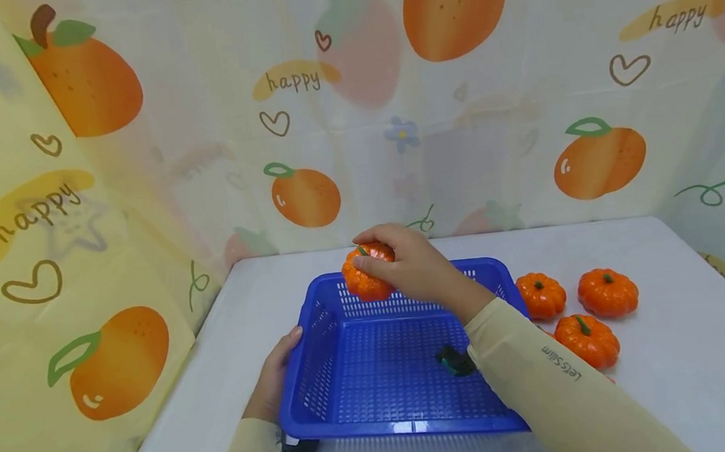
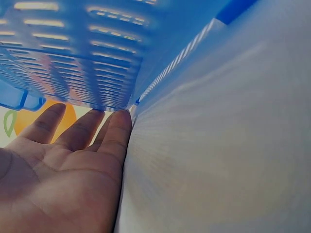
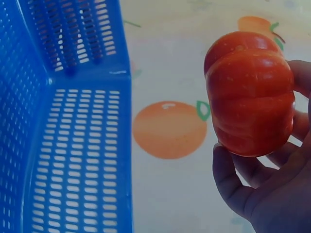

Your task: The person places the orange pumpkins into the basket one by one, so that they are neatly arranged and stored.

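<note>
My right hand (image 1: 406, 262) grips a small orange pumpkin (image 1: 362, 285) with a green stem, thumb on one side and fingers on the other. It is held up over the far part of a blue plastic basket (image 1: 410, 427). In the right wrist view the ribbed pumpkin (image 3: 248, 97) is apart from the basket wall (image 3: 124, 145). My left hand (image 1: 275, 375) is at the basket's left side. In the left wrist view its fingers (image 2: 82, 128) reach out nearly straight against the slotted wall (image 2: 112, 53); the thumb is out of that view.
Right of the basket, several more orange pumpkins (image 1: 608, 294) sit on the white table (image 1: 684, 384), some partly hidden by my right sleeve (image 1: 551, 375). Small dark devices show beside both sleeves. A fruit-printed curtain (image 1: 444, 121) hangs behind and at the sides.
</note>
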### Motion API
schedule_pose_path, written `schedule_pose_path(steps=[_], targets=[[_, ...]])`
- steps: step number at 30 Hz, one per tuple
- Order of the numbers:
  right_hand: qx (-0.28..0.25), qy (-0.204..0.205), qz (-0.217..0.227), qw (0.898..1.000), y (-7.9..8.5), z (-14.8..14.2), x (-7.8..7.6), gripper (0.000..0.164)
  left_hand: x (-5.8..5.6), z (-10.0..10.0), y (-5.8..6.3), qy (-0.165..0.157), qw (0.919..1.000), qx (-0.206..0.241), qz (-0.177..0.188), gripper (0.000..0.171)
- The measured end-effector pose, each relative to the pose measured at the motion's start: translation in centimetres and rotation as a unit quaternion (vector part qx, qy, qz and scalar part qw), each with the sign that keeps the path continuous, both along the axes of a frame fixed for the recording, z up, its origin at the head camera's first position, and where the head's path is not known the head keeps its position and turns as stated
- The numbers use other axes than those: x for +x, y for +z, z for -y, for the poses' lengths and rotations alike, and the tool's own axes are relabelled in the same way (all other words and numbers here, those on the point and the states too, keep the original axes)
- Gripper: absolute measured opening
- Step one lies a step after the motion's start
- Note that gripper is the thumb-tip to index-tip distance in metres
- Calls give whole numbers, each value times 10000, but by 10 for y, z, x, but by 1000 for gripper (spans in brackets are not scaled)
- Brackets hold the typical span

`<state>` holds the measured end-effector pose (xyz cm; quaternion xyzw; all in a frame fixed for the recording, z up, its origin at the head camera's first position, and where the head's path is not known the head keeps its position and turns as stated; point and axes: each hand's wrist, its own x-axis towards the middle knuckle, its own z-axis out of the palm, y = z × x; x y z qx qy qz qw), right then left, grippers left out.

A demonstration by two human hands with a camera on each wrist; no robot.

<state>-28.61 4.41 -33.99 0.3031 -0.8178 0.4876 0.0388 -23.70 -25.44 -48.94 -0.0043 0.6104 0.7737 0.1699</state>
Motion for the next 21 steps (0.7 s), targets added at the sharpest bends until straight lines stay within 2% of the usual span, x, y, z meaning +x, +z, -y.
schedule_pose_path(steps=[4, 8, 16, 21], targets=[[-3, 53, 42, 10000, -4, 9, -2, 40, -4, 0, -1, -31, 9998, -51, -205, 75], [31, 42, 102, 9999, -9, 19, -4, 39, -9, 2, -4, -213, 9989, -54, -419, 76], [402, -58, 352, 9986, -23, 30, -4, 41, -7, 3, -2, -457, 9975, 12, -542, 75], [570, -22, 636, 9963, -37, 31, -11, 43, -8, 2, -2, -515, 9969, 8, -589, 75]])
